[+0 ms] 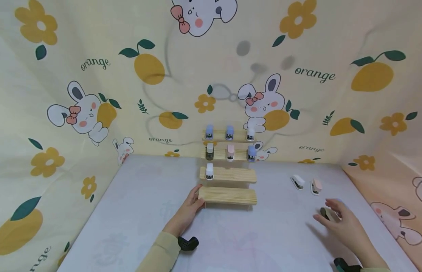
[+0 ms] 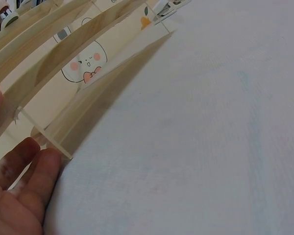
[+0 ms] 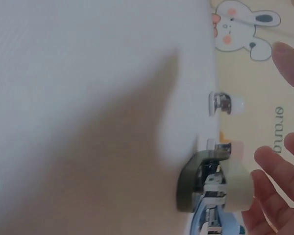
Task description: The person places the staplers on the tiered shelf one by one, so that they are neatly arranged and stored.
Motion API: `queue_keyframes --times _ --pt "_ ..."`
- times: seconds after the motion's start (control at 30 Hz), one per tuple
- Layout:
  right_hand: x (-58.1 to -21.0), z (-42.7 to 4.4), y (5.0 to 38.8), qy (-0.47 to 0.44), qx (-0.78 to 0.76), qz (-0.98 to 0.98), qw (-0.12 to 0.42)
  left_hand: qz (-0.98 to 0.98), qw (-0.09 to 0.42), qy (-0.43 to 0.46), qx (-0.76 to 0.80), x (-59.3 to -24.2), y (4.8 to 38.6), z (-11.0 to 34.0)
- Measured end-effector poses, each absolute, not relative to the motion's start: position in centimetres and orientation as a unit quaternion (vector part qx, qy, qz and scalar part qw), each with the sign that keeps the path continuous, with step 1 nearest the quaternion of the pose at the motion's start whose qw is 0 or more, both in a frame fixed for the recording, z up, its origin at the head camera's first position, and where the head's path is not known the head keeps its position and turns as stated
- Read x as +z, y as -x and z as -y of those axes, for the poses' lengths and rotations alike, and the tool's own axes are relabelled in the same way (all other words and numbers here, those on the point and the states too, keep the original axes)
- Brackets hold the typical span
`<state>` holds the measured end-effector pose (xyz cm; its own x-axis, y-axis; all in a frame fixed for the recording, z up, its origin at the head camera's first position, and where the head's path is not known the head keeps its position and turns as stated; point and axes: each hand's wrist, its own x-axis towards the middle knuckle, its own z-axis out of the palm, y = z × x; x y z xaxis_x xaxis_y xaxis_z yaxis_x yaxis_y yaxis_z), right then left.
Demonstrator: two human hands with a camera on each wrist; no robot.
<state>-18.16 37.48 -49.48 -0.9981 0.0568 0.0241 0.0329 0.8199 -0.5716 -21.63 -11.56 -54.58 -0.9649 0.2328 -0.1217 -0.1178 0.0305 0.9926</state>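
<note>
A stepped wooden display rack [image 1: 228, 195] stands mid-table, with mini staplers on its upper three tiers. My left hand [image 1: 188, 209] grips the left end of its lowest board, the thumb at the board and the fingers by the clear leg [image 2: 46, 132]. At the right, my right hand [image 1: 347, 223] hovers around a dark green and cream mini stapler [image 3: 237, 183], its thumb and fingers spread apart. A blue mini stapler [image 3: 230, 223] lies just past that one, mostly hidden by the hand in the head view.
A white mini stapler [image 1: 298, 181] and a pink one [image 1: 316, 186] stand on the table beyond the right hand. The third tier bears one white stapler [image 1: 209, 171] at its left. Behind the table [image 1: 146, 196] hangs a printed cloth [image 1: 197, 56].
</note>
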Motion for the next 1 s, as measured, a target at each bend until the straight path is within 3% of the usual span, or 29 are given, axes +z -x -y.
queue_keyframes --times 0.37,0.77,1.0 --pt "-50.3 -38.6 18.7 0.049 0.295 0.954 -0.020 -0.701 0.127 -0.041 0.701 -54.8 21.8 11.6" --pt "-50.3 -39.9 19.3 0.085 0.302 0.941 -0.123 -0.705 0.130 -0.041 0.696 -54.6 21.6 11.6" --pt "-50.9 -40.9 19.2 0.077 0.326 0.933 -0.131 -0.699 0.131 -0.043 0.702 -54.6 21.6 11.6"
